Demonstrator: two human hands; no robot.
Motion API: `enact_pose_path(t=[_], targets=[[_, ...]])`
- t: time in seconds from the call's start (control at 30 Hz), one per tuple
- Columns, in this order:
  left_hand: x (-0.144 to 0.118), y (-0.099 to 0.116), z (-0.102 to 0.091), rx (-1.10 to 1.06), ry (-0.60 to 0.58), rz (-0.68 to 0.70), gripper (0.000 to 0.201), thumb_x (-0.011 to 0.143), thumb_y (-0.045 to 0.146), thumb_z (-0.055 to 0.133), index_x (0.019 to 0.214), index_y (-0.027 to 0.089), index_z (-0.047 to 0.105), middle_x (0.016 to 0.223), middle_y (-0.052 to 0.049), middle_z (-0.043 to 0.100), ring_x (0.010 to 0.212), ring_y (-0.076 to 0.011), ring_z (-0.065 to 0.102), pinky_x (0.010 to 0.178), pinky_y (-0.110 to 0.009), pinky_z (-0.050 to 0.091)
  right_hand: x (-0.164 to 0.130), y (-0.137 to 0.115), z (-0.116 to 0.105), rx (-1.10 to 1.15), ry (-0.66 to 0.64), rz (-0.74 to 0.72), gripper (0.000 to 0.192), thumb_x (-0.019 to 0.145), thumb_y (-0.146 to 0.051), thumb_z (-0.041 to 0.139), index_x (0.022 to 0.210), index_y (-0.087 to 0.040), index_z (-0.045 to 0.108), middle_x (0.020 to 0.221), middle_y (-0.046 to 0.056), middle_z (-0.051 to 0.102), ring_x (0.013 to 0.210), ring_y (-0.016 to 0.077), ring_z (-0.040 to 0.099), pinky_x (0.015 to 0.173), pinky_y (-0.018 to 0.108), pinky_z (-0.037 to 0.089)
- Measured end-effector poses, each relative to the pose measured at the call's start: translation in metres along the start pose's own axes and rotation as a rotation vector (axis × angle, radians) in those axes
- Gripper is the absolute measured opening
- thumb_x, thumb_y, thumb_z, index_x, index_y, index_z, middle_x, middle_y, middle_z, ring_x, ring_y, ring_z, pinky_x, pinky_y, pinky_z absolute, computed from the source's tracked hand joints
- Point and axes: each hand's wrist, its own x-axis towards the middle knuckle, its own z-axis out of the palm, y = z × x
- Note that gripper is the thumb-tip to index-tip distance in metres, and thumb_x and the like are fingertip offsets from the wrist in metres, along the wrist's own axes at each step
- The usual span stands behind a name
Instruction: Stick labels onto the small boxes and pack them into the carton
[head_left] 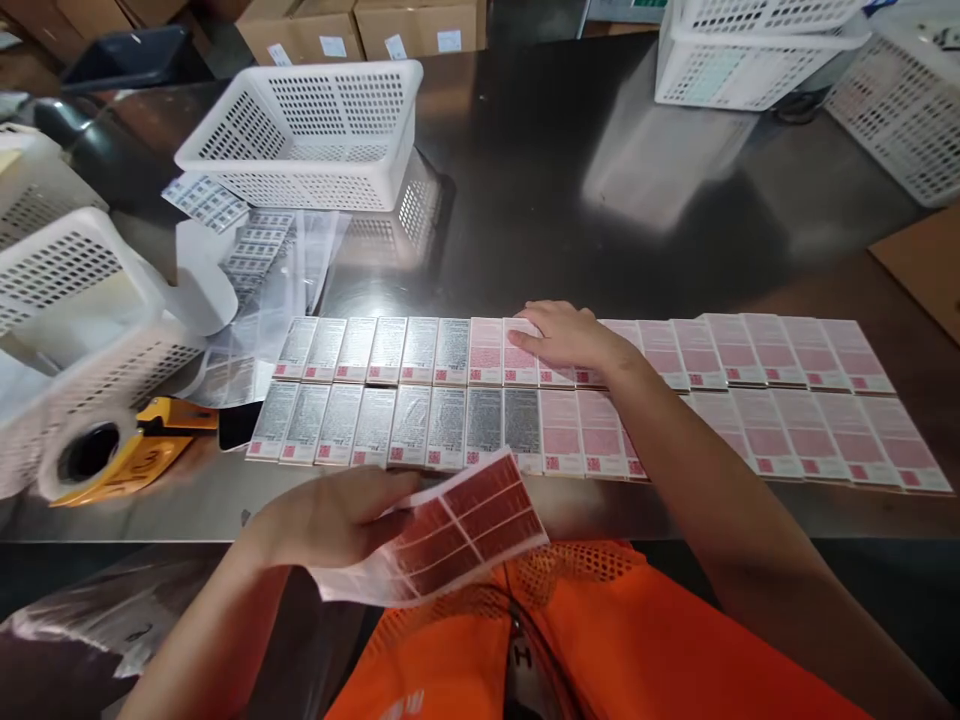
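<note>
Gripping a sticker sheet (457, 535), left hand (337, 515); right hand (566, 335) flat on boxes (487, 352).

No wording can be read anywhere. The boxes (450, 385) laid flat in 2 rows on the steel table (600, 200) carry blocks of fine print, grey on the left ones and pink on the right ones, each with a small red square code at its near edge, all too small to make out. The label sheet (457, 530) shows blank red rectangles. White labels on the far cardboard cartons (420, 25) are illegible.
</note>
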Motion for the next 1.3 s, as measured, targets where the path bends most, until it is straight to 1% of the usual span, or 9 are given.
enact_pose_path(t=[0.1,0.23,0.5,0.6,0.7,0.87,1.0,1.2,1.3], targets=[[-0.015,-0.011,0.008,0.004,-0.066,-0.076,0.036,0.096,0.039,0.041,0.119,0.023,0.065,0.106,-0.008,0.073,0.094,-0.0236,0.069,0.082,-0.032,0.053,0.000,0.003,0.002,0.006,0.024,-0.013,0.062,0.095,-0.061,0.031,0.138,-0.021,0.050,0.150,0.014,0.044,0.132,0.0389,0.041,0.100,0.064,0.037],[-0.025,-0.029,0.020,0.002,0.087,-0.126,0.045,0.097,0.036,0.042,0.139,0.023,0.052,0.143,-0.010,0.055,0.131,-0.0274,0.051,0.110,-0.044,0.042,0.001,0.002,0.003,-0.012,0.011,0.008,0.064,0.094,-0.062,0.030,0.139,-0.020,0.050,0.151,0.014,0.043,0.133,0.0394,0.040,0.099,0.066,0.037],[-0.023,-0.022,0.012,0.014,0.029,-0.126,0.049,0.098,0.036,0.038,0.144,0.020,0.046,0.149,-0.011,0.048,0.139,-0.0276,0.042,0.115,-0.046,0.035,0.004,0.001,0.002,0.003,0.004,0.021,0.065,0.095,-0.059,0.032,0.143,-0.018,0.045,0.152,0.014,0.040,0.136,0.0392,0.037,0.104,0.064,0.033],[-0.027,-0.015,0.003,-0.010,0.040,-0.058,0.042,0.098,0.033,0.040,0.137,0.022,0.053,0.144,-0.010,0.055,0.133,-0.0272,0.049,0.112,-0.042,0.039,-0.010,-0.009,0.001,0.054,0.088,0.012,0.064,0.095,-0.056,0.037,0.145,-0.015,0.043,0.152,0.017,0.040,0.141,0.0396,0.031,0.109,0.063,0.027],[-0.033,-0.010,-0.007,-0.048,0.138,-0.049,0.030,0.099,0.034,0.040,0.116,0.024,0.062,0.119,-0.007,0.069,0.114,-0.0241,0.062,0.097,-0.034,0.049,-0.043,-0.029,0.000,0.314,0.216,-0.173,0.061,0.097,-0.055,0.040,0.146,-0.019,0.040,0.151,0.013,0.041,0.141,0.0334,0.034,0.113,0.054,0.030],[-0.034,-0.014,-0.020,-0.124,0.268,-0.110,0.027,0.098,0.038,0.043,0.082,0.021,0.057,0.074,0.001,0.061,0.070,-0.0156,0.058,0.068,-0.025,0.046,-0.093,-0.053,0.020,0.939,-0.101,-0.404,0.064,0.090,-0.053,0.058,0.146,-0.031,0.035,0.144,0.008,0.051,0.126,0.0248,0.055,0.101,0.042,0.049],[-0.037,-0.023,-0.028,-0.326,0.355,-0.118,0.022,0.096,0.039,0.048,0.090,0.022,0.060,0.081,0.001,0.064,0.079,-0.0183,0.059,0.074,-0.026,0.048,-0.104,-0.059,0.043,1.066,-0.082,-0.283,0.079,0.077,-0.043,0.077,0.145,-0.029,0.038,0.127,0.009,0.063,0.111,0.0267,0.063,0.091,0.043,0.053],[-0.036,-0.018,-0.043,-0.434,0.271,-0.146,0.014,0.087,0.034,0.064,0.091,0.022,0.070,0.087,-0.003,0.072,0.084,-0.0221,0.066,0.077,-0.030,0.053,-0.104,-0.070,0.036,1.252,0.155,-0.259,0.037,0.092,-0.026,0.056,0.128,-0.026,0.047,0.094,0.002,0.065,0.082,0.0159,0.063,0.071,0.030,0.052],[-0.017,-0.007,-0.044,-0.677,0.478,-0.102,0.021,0.075,0.031,0.075,0.094,0.023,0.071,0.083,-0.002,0.074,0.078,-0.0218,0.068,0.081,-0.036,0.055,-0.102,-0.073,0.029,1.160,0.180,-0.306,0.028,0.093,-0.024,0.051,0.121,-0.025,0.051,0.085,0.000,0.060,0.075,0.0145,0.058,0.063,0.027,0.048]])
